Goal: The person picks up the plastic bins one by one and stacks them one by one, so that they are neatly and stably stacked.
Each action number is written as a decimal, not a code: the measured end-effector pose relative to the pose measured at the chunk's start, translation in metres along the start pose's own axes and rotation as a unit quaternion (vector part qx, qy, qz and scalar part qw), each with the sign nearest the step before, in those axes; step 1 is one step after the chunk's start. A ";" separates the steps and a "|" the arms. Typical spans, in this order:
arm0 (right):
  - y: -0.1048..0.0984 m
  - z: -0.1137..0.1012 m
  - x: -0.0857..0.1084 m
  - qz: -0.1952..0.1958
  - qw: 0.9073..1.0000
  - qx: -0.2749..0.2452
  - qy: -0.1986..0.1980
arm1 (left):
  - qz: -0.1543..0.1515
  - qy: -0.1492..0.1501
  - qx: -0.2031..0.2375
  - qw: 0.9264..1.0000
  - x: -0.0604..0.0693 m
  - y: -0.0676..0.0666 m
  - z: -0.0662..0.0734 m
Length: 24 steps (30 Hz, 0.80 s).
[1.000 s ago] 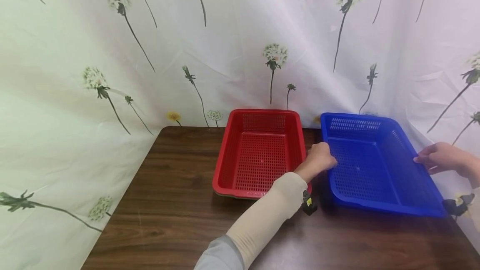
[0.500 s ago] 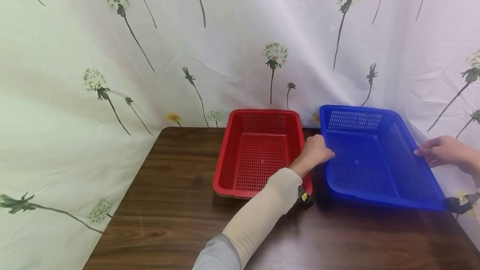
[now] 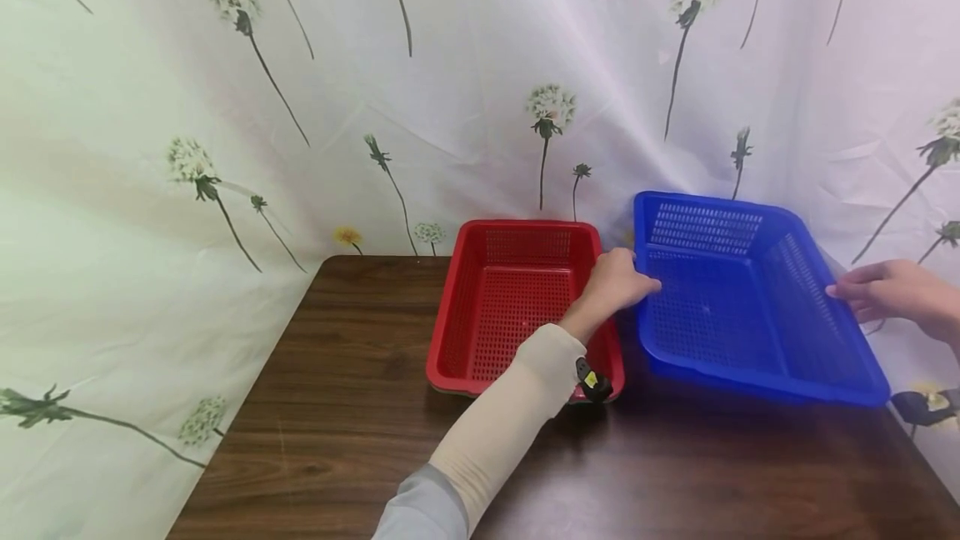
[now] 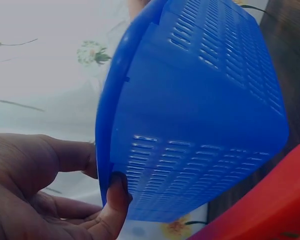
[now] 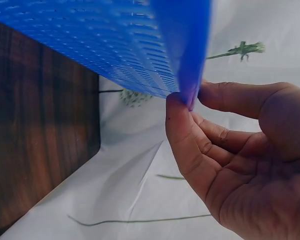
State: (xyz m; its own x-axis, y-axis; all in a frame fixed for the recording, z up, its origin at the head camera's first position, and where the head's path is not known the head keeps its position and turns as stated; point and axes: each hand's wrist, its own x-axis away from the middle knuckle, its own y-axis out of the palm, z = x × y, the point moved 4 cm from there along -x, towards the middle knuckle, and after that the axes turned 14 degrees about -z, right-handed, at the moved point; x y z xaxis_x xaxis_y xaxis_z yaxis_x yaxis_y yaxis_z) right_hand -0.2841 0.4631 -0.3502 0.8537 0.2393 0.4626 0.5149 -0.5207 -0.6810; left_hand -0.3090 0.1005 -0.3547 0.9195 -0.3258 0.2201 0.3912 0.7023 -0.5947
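Note:
A blue plastic basket [image 3: 712, 315] with slotted sides is held up off the table at the right, its inside facing up. My left hand [image 3: 613, 283] pinches its left rim between thumb and fingers; the left wrist view shows the hand [image 4: 55, 190] with the rim [image 4: 107, 125] in its grip. On the opposite side my right hand [image 3: 896, 294] pinches the right rim, thumb on one face and fingertips on the other, as the right wrist view shows that hand [image 5: 240, 160] closely. A red basket [image 3: 521, 319] stands on the table, partly behind my left wrist.
The dark wood table [image 3: 337, 423] reaches back to a white curtain [image 3: 450, 107] printed with dandelions. A thin greenish edge shows beneath the red basket's front rim. My left forearm [image 3: 510, 432] crosses in front of the red basket.
The blue basket has risen off the table and shifted slightly left, toward the red one. Both hands have moved up with it, keeping their grip. The red basket stays put.

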 end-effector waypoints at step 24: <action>0.000 -0.048 0.005 0.047 0.995 -0.072 -0.048 | -0.001 0.062 0.052 0.997 0.026 -0.058 -0.010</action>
State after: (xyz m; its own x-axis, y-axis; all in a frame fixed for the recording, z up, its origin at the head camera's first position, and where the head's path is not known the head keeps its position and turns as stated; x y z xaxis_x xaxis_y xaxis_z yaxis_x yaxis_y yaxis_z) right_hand -0.2831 0.4245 -0.3206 0.9046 0.2569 0.3402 0.4218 -0.6543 -0.6277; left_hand -0.3077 0.0447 -0.3228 0.9093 -0.3983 0.1204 0.4010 0.7613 -0.5095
